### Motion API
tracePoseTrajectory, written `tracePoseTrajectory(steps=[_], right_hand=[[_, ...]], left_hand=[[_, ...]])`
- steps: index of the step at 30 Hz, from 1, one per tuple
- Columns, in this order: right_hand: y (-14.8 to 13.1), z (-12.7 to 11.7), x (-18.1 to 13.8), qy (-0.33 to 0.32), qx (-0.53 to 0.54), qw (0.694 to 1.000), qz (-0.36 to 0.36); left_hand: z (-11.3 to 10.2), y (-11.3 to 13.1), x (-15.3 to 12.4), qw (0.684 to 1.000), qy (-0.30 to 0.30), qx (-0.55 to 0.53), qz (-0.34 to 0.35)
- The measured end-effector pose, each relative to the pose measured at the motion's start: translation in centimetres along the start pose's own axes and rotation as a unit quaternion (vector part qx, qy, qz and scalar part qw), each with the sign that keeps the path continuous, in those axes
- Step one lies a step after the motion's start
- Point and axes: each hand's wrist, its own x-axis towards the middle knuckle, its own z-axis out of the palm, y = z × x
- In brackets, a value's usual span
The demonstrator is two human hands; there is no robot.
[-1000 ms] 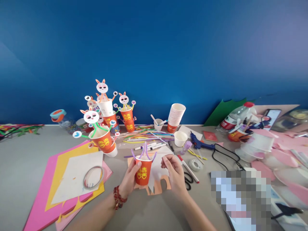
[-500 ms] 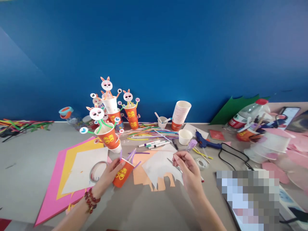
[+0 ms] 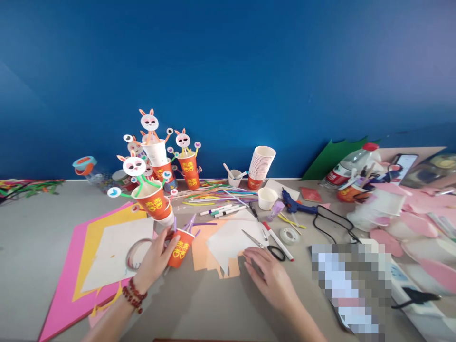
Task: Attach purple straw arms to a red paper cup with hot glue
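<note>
My left hand (image 3: pixel 158 254) is closed round an orange-red paper cup (image 3: pixel 182 251) with yellow characters, tilted over the table. Purple pipe cleaners (image 3: pixel 190 224) poke up from its mouth. Palm down, my right hand (image 3: pixel 269 275) rests with its fingers stretched out over the lower edge of a cut white paper sheet (image 3: pixel 228 240) and orange paper (image 3: pixel 201 251). I see nothing held in it. Just beyond its knuckles lie black-handled scissors (image 3: pixel 276 252), and a red-capped marker (image 3: pixel 278 240) lies beside them.
Finished rabbit cups (image 3: pixel 153 199) stand at the back left, near pink and yellow paper sheets (image 3: pixel 67 266). A stack of cups (image 3: pixel 261 164), a blue glue gun (image 3: pixel 297 205), a tape roll (image 3: pixel 289 235) and a plastic bottle (image 3: pixel 351 166) stand or lie to the right.
My right hand has dropped from a raised pinch to the paper's edge, its fingers now stretched out. The scissors show fully. My left hand still grips the cup. The view has shifted slightly right.
</note>
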Motion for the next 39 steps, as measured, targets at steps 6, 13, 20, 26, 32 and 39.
tracePoseTrajectory(steps=[6,13,20,26,32,39], right_hand=[[0.5,2.8,0.8,-0.049,-0.122,0.990,-0.044],[1.2,5.0,1.0,-0.025,-0.207,0.974,-0.093],[1.1,5.0,1.4,-0.028,-0.225,0.971,-0.072],[-0.7,5.1,2.0,-0.088,-0.175,0.976,-0.097],[-1.1,4.5,2.5,-0.111,-0.132,0.972,-0.158],[1.1,5.5,2.1,-0.031,-0.202,0.968,-0.143]], left_hand=[[0.0,0.1,-2.2,0.987,0.081,0.096,0.103],[1.9,4.5,-4.8,0.909,-0.050,0.207,0.359],[6.4,6.8,-4.0,0.866,-0.199,0.284,0.361],[6.1,5.9,-3.0,0.885,-0.169,0.250,0.354],[4.8,7.5,-2.0,0.914,-0.196,0.184,0.303],[4.8,10.4,2.1,0.936,-0.227,0.104,0.249]])
